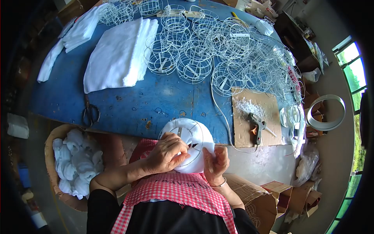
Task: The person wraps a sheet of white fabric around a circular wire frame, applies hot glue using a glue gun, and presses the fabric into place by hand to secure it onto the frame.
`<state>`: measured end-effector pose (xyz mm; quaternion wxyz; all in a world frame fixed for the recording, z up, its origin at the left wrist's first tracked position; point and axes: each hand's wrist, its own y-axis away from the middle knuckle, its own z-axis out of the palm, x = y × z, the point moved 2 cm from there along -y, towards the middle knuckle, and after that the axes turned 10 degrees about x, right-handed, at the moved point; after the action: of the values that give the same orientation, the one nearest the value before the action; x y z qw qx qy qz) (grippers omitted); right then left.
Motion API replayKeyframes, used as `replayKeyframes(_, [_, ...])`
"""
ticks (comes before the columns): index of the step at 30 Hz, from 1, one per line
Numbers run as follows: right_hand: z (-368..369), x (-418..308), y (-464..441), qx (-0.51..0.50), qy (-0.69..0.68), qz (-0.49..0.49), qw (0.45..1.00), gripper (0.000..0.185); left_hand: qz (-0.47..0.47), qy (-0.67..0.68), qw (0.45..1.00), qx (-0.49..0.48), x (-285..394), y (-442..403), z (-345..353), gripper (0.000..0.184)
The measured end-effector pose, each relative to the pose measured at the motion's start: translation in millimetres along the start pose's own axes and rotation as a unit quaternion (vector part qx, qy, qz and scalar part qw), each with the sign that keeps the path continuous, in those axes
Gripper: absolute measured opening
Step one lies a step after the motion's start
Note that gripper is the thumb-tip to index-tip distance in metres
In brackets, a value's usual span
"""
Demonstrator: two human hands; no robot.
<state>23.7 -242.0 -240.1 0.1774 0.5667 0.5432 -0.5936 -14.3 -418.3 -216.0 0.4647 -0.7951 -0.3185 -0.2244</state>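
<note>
A round white wire frame (pixel 199 134) wrapped in white fabric (pixel 194 165) is held at the table's front edge, against the red checked apron. My left hand (pixel 169 151) grips its wire rim from the left, fingers curled in at the centre. On the right side, my right hand (pixel 216 164) pinches the fabric's edge between thumb and fingers. A flat white strip (pixel 179 132) shows inside the ring. Part of the frame is hidden behind my left hand.
Bare wire frames (pixel 230 50) are heaped across the blue table (pixel 117 113). Folded white fabric (pixel 115 54) and scissors (pixel 90 114) lie left. A corded glue gun (pixel 255 130) rests on cardboard (pixel 243 136) at right. A cardboard box (pixel 50 156) holds white fabric pieces (pixel 76 163).
</note>
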Motion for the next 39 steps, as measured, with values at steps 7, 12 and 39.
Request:
replayKeyframes(7, [0, -15, -16, -0.049, 0.053, -0.075, 0.995, 0.022, 0.105, -0.054, 0.99, 0.072, -17, 9, 4, 0.019])
replayKeyframes(12, [9, -23, -13, -0.116, 0.085, -0.084, 0.986, 0.02, 0.008, -0.038, 0.996, 0.08, -15, 33, -3, 0.021])
replayKeyframes(39, [23, -38, -10, -0.287, 0.054, -0.124, 0.948, 0.019, -0.369, 0.301, 0.871, 0.118, -11, 67, -13, 0.013])
